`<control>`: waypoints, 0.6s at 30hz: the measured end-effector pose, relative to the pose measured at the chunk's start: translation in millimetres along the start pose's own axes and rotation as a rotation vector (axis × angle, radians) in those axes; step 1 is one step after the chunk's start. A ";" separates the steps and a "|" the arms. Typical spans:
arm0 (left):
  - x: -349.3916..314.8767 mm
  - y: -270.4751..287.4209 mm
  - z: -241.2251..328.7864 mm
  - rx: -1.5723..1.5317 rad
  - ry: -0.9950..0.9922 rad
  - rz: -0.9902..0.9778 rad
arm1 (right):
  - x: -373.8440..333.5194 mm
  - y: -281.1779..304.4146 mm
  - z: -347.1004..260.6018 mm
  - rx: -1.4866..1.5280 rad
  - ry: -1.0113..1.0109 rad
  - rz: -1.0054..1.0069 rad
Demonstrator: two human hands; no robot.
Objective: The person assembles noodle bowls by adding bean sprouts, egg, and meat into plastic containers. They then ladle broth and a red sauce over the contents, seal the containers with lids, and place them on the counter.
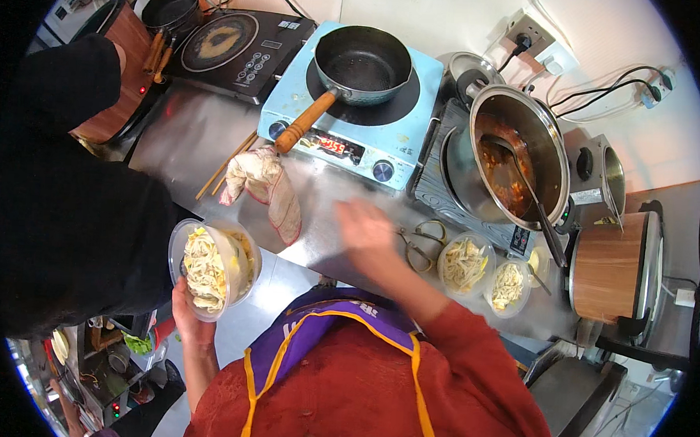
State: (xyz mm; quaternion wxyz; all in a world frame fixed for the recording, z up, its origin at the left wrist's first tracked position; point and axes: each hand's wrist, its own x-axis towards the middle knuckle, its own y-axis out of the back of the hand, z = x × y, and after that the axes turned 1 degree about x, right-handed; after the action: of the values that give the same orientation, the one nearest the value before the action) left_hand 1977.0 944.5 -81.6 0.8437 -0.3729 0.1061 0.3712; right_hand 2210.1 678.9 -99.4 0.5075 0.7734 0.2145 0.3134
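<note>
My left hand (192,317) grips a round clear plastic tub (228,272) of pale and yellow shredded food (203,268), held at the left off the counter's front edge. A second clear tub seems to sit against it; their overlap hides the details. Over the counter, my right hand (367,231) is smeared by motion, so its fingers are unclear. Scissors (418,257) lie to its right. Beyond it, a dark saucepan (362,67) with a wooden handle sits on a light-blue induction cooker (404,147). A crumpled cloth (269,188) lies left of that hand, beside wooden chopsticks (226,166).
At right, a steel pot (560,149) holds reddish sauce and a ladle (534,195). Small tubs of shredded food (465,262) (509,288) stand before it. A wood-patterned cooker (610,265) is farther right. Someone in black (84,222) stands close at left, near a black cooktop (244,54).
</note>
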 end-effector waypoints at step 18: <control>23.7 -65.1 -31.1 0.148 0.172 -0.245 | 39.8 -61.0 6.3 0.259 -0.156 0.092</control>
State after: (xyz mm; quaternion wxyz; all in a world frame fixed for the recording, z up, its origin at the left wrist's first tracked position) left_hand 2042.6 906.4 -78.2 0.8956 -0.3505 0.1587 0.2235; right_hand 2242.0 724.7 -146.7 0.4039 0.8633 0.1773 0.2453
